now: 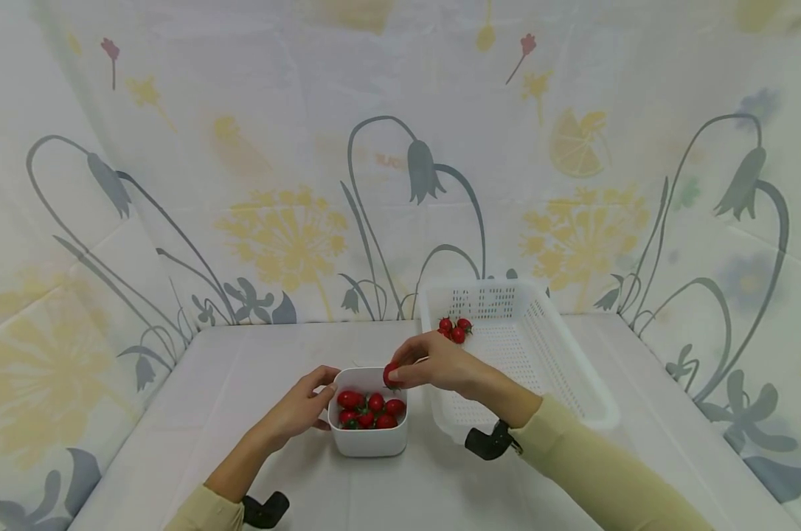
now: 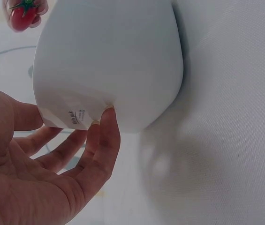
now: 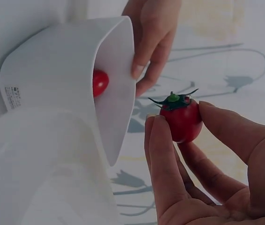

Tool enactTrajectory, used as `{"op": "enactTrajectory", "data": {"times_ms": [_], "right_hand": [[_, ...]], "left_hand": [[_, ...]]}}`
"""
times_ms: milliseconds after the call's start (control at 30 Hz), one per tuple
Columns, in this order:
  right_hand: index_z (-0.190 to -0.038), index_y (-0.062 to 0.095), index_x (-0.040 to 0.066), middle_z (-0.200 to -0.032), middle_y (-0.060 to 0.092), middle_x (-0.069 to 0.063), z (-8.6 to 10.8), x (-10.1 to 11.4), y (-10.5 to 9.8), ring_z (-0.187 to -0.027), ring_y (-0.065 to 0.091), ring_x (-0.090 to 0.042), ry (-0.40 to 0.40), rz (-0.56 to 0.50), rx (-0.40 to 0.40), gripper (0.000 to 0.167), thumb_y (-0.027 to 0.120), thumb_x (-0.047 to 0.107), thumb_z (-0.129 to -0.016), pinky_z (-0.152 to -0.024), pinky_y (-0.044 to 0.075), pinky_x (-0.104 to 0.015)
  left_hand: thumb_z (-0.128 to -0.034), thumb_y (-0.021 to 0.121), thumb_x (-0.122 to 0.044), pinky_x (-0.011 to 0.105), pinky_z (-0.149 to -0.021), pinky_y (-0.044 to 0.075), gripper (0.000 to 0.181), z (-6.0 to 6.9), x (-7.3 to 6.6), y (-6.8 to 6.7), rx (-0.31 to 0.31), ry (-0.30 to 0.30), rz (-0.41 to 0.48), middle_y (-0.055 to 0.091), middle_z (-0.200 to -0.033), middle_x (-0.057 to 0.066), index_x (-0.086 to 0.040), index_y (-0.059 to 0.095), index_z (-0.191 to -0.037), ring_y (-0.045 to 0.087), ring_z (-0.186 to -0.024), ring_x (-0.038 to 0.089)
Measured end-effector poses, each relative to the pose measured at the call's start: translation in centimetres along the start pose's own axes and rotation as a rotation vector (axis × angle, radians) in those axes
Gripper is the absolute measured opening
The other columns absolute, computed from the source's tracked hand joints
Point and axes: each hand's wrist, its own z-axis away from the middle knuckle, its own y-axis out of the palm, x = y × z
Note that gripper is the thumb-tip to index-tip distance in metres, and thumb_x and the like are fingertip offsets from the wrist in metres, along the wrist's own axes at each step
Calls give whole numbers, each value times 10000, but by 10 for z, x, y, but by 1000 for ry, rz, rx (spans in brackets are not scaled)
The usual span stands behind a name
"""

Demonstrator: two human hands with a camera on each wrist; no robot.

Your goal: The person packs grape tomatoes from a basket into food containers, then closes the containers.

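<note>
Pinched between the thumb and fingertips of my right hand (image 1: 434, 361) is a red cherry tomato (image 3: 183, 119) with green sepals. It is held at the right far rim of a white container (image 1: 369, 442). Several cherry tomatoes (image 1: 367, 420) lie inside that container. My left hand (image 1: 301, 405) grips the container's left side; in the left wrist view, its thumb is at the rim and its fingertips (image 2: 108, 117) touch the outer wall. The right wrist view shows one tomato (image 3: 100, 83) within the container, the others hidden by its wall.
A white perforated basket (image 1: 573, 354) stands to the right, with a few cherry tomatoes (image 1: 458, 335) in its far left corner. Behind the table rises a flower-printed sheet (image 1: 294, 147). The tabletop (image 1: 254, 354) has a white cover.
</note>
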Motion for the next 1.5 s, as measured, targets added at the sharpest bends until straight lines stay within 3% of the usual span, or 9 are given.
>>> {"op": "enactTrajectory", "data": {"times_ms": [300,533,633,833,1033,1267,1500], "right_hand": [[-1073,718,17,-974,707,-44,-9,5,19,-889,662,-174,-33,71,-4,211,743,170,-930,-844,601,-389],[-1097,707,14,-967,702,-42,-15,5,32,-889,713,-262,-25,94,6,220,739,151,-929,-826,605,-414],[-1092,713,35,-961,700,-22,-19,2,37,-891,686,-222,-23,141,-7,210,741,156,-923,-822,598,-446],[-1072,723,41,-965,707,-5,-25,-3,53,-889,639,-151,-52,262,-25,195,747,157,-917,-739,582,-305],[-1055,718,35,-959,714,-17,-30,-9,69,-877,635,-150,-66,339,-32,168,752,126,-917,-767,578,-315],[-956,730,72,-887,684,32,-33,-15,78,-849,580,-106,-73,423,-54,100,786,116,-885,-737,529,-245],[-980,766,35,-866,733,17,-33,-15,82,-789,629,-66,-78,440,21,99,778,62,-886,-718,550,-186]], "left_hand": [[-1094,458,-157,462,-761,634,341,0,1,-1,4,5,0,516,-1397,236,-7,481,-1399,657,-1063,370],[-1094,461,-163,465,-762,633,340,-1,1,-1,11,10,3,520,-1389,233,-11,483,-1397,657,-1060,377],[-1093,463,-162,463,-765,633,338,-1,1,-1,12,16,3,515,-1395,237,-12,483,-1395,652,-1071,386],[-1095,457,-152,470,-767,632,325,-1,2,-1,16,22,8,507,-1398,247,-8,486,-1384,650,-1069,389],[-1095,458,-160,472,-773,631,334,1,2,-1,21,30,15,499,-1404,248,-8,479,-1392,649,-1077,397],[-1095,455,-155,482,-775,629,337,1,2,-2,38,45,19,501,-1382,253,4,472,-1392,649,-1066,401],[-1096,461,-164,484,-775,629,334,0,2,-2,38,53,17,501,-1392,251,-1,479,-1387,644,-1070,391]]}}
